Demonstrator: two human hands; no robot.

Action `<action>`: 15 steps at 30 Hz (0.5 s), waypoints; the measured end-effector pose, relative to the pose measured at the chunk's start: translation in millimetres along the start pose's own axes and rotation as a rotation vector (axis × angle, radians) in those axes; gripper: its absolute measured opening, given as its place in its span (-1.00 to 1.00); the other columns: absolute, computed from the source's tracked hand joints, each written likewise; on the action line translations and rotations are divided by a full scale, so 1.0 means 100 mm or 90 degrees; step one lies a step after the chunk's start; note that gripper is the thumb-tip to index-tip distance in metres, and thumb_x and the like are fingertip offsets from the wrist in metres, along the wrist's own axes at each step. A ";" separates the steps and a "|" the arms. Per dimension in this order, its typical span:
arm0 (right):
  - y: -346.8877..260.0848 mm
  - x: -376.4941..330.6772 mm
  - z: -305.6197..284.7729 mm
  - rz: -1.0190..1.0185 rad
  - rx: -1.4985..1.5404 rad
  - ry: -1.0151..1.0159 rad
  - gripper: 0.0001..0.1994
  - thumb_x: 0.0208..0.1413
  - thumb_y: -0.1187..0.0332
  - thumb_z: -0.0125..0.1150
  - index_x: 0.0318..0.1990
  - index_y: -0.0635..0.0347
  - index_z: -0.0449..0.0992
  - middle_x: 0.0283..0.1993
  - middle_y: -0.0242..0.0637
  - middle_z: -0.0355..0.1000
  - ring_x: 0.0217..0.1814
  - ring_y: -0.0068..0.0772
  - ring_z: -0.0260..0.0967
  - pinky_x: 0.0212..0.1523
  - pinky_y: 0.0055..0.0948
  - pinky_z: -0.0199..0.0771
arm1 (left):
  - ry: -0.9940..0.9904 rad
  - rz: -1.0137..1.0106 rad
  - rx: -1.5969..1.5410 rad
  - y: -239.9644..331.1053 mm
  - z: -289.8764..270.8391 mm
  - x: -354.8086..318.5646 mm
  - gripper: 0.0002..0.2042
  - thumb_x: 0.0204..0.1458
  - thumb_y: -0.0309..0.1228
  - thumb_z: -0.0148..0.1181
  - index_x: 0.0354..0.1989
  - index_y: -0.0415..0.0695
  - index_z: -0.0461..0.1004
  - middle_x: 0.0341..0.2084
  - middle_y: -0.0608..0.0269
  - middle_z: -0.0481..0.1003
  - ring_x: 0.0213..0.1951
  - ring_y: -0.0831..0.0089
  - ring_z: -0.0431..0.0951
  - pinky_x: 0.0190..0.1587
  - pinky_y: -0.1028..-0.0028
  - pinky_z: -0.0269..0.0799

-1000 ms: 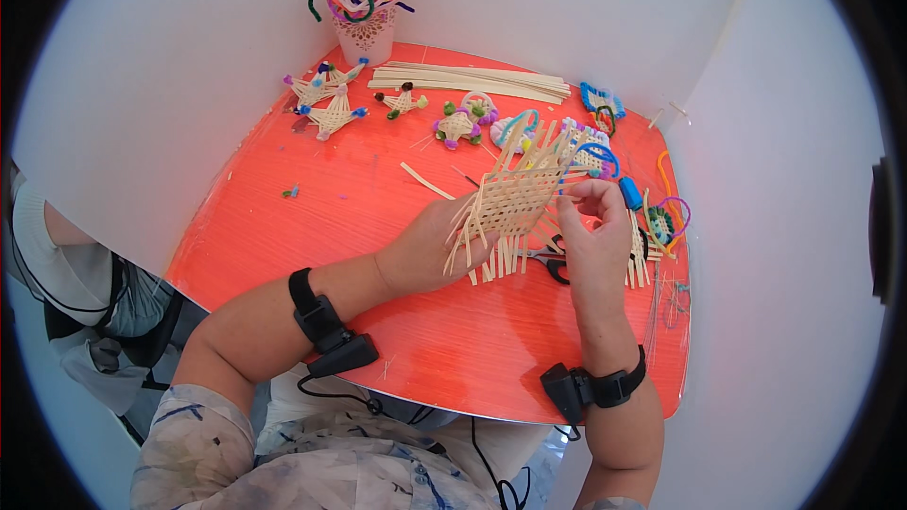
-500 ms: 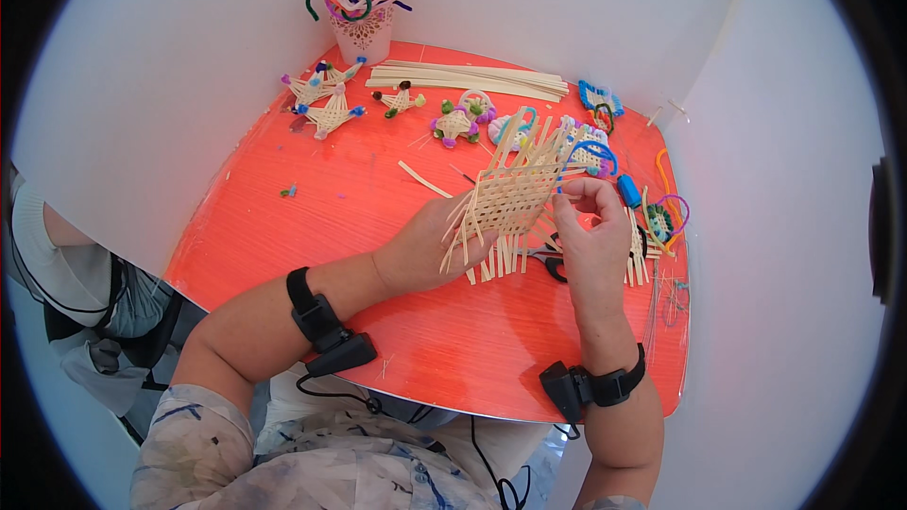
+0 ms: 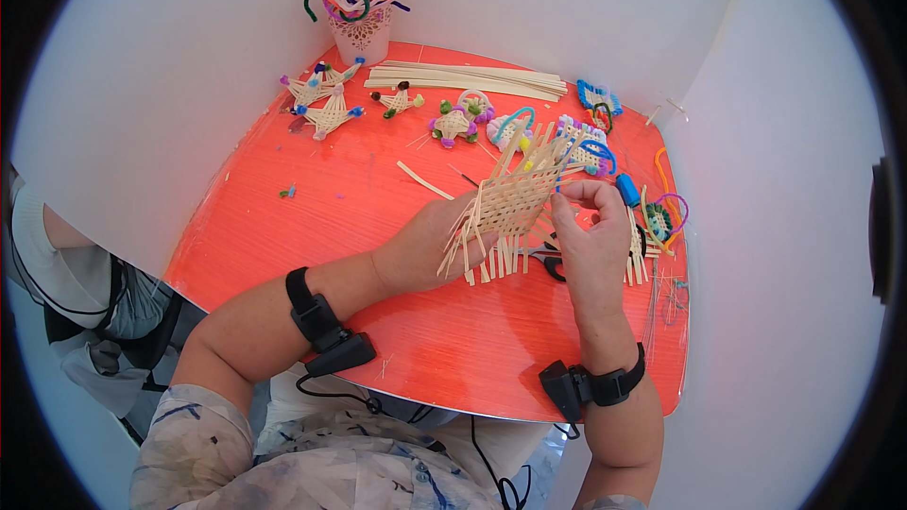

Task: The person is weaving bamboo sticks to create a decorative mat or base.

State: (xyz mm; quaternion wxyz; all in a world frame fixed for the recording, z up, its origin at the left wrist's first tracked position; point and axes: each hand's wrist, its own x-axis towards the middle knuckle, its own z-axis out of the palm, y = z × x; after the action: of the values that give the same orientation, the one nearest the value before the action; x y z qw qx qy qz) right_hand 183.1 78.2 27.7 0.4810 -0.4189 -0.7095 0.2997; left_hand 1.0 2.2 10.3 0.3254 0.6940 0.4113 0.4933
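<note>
My left hand (image 3: 452, 231) is closed around the near left part of a woven mat of pale bamboo strips (image 3: 518, 200), held tilted above the table with loose strip ends sticking out on all sides. Its fingers are mostly hidden behind the weave. At the mat's right edge, my right hand (image 3: 591, 222) pinches with thumb and forefinger; a thin bit of blue pipe cleaner (image 3: 558, 186) shows at the fingertips. Below the mat, more cut strips (image 3: 501, 260) lie beside black-handled scissors (image 3: 553, 263), which my right hand partly covers.
On the red table (image 3: 283, 255), a white pot (image 3: 363, 35) holds pipe cleaners. Long bamboo strips (image 3: 463, 80) lie at the back. Woven stars (image 3: 331, 113) and small trimmed weavings (image 3: 581, 146) stand around, with a blue cylinder (image 3: 627, 191) at right. White panels enclose the table.
The woven mat has tipped slightly, its upper strip ends now lower, uncovering more of the small weavings behind. Both hands stay nearly in place.
</note>
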 end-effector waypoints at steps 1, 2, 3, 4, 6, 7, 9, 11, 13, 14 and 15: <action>-0.02 0.00 -0.01 -0.023 -0.038 0.007 -0.84 -0.04 0.43 0.28 -0.32 0.27 0.46 -0.28 -0.27 0.41 -0.14 -0.32 0.29 -0.06 -0.36 0.29 | 0.012 0.022 -0.003 -0.01 0.00 0.00 -0.61 0.15 -0.40 0.04 0.14 -0.27 0.30 -0.16 0.05 0.51 -0.22 0.27 0.49 -0.11 0.37 0.41; -0.03 0.00 -0.01 -0.045 -0.076 0.015 -0.85 -0.04 0.43 0.28 -0.33 0.26 0.46 -0.27 -0.27 0.40 -0.13 -0.28 0.26 -0.05 -0.33 0.26 | 0.011 0.022 -0.003 -0.02 0.01 0.00 -0.61 0.15 -0.40 0.04 0.14 -0.27 0.30 -0.16 0.05 0.51 -0.22 0.27 0.49 -0.11 0.37 0.41; -0.02 0.00 -0.01 -0.045 -0.076 0.015 -0.85 -0.04 0.43 0.28 -0.33 0.26 0.46 -0.27 -0.27 0.40 -0.13 -0.28 0.26 -0.05 -0.33 0.26 | 0.014 0.021 -0.003 -0.02 0.02 0.00 -0.62 0.15 -0.40 0.04 0.14 -0.27 0.31 -0.15 0.04 0.50 -0.22 0.28 0.49 -0.10 0.37 0.40; 0.00 0.00 -0.01 -0.069 -0.091 0.018 -0.86 -0.05 0.44 0.28 -0.35 0.24 0.45 -0.27 -0.27 0.38 -0.12 -0.25 0.24 -0.04 -0.30 0.23 | 0.017 0.020 -0.003 -0.02 0.02 0.00 -0.62 0.15 -0.41 0.04 0.13 -0.27 0.31 -0.15 0.03 0.50 -0.21 0.29 0.49 -0.10 0.37 0.40; 0.01 0.01 -0.01 -0.094 -0.105 0.021 -0.86 -0.05 0.44 0.28 -0.36 0.23 0.45 -0.27 -0.27 0.36 -0.11 -0.22 0.21 -0.04 -0.28 0.21 | 0.014 0.029 0.011 -0.01 0.01 0.01 -0.63 0.15 -0.42 0.04 0.12 -0.27 0.32 -0.15 0.03 0.50 -0.21 0.30 0.50 -0.10 0.38 0.40; 0.02 0.02 -0.02 -0.101 -0.108 0.014 -0.87 -0.06 0.44 0.28 -0.37 0.22 0.45 -0.26 -0.27 0.35 -0.11 -0.21 0.20 -0.04 -0.28 0.20 | 0.011 0.037 0.024 0.00 0.00 0.01 -0.63 0.14 -0.43 0.04 0.12 -0.27 0.32 -0.16 0.02 0.50 -0.21 0.32 0.50 -0.09 0.38 0.40; 0.03 0.03 -0.03 -0.108 -0.111 0.007 -0.88 -0.06 0.45 0.27 -0.37 0.22 0.45 -0.26 -0.26 0.34 -0.11 -0.21 0.19 -0.04 -0.27 0.18 | -0.002 0.000 0.011 0.05 -0.01 0.00 -0.63 0.14 -0.44 0.04 0.12 -0.27 0.32 -0.15 0.02 0.50 -0.20 0.29 0.50 -0.08 0.38 0.40; 0.03 0.03 -0.04 -0.110 -0.125 -0.006 -0.88 -0.06 0.45 0.28 -0.39 0.22 0.45 -0.26 -0.25 0.33 -0.11 -0.20 0.19 -0.04 -0.26 0.18 | -0.014 -0.036 -0.002 0.04 -0.01 0.00 -0.64 0.14 -0.45 0.03 0.12 -0.27 0.33 -0.15 0.01 0.50 -0.18 0.26 0.50 -0.06 0.38 0.40; 0.01 0.03 -0.05 -0.118 -0.137 -0.002 -0.88 -0.07 0.45 0.28 -0.40 0.21 0.45 -0.25 -0.25 0.33 -0.10 -0.19 0.18 -0.04 -0.26 0.17 | 0.018 0.026 -0.008 -0.02 0.02 -0.01 -0.64 0.13 -0.46 0.02 0.11 -0.27 0.33 -0.13 0.00 0.50 -0.15 0.23 0.51 -0.04 0.37 0.39; 0.01 0.03 -0.05 -0.125 -0.149 0.004 -0.89 -0.07 0.45 0.28 -0.40 0.21 0.45 -0.25 -0.25 0.33 -0.10 -0.19 0.18 -0.03 -0.26 0.17 | 0.017 0.026 -0.008 -0.02 0.02 -0.01 -0.64 0.13 -0.46 0.02 0.11 -0.27 0.33 -0.13 0.00 0.50 -0.15 0.23 0.51 -0.04 0.37 0.39; 0.01 0.02 -0.05 -0.125 -0.149 0.004 -0.89 -0.07 0.45 0.28 -0.40 0.21 0.45 -0.25 -0.25 0.33 -0.10 -0.19 0.18 -0.03 -0.26 0.17 | 0.001 0.022 0.010 -0.01 0.00 -0.01 -0.64 0.13 -0.47 0.02 0.12 -0.27 0.33 -0.12 0.00 0.50 -0.14 0.22 0.51 -0.03 0.37 0.39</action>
State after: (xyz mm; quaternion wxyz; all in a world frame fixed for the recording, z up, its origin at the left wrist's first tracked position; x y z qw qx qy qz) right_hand 187.4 80.9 29.6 0.4583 -0.4015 -0.7756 0.1650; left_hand 1.1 1.8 9.4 0.3107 0.7033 0.4032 0.4963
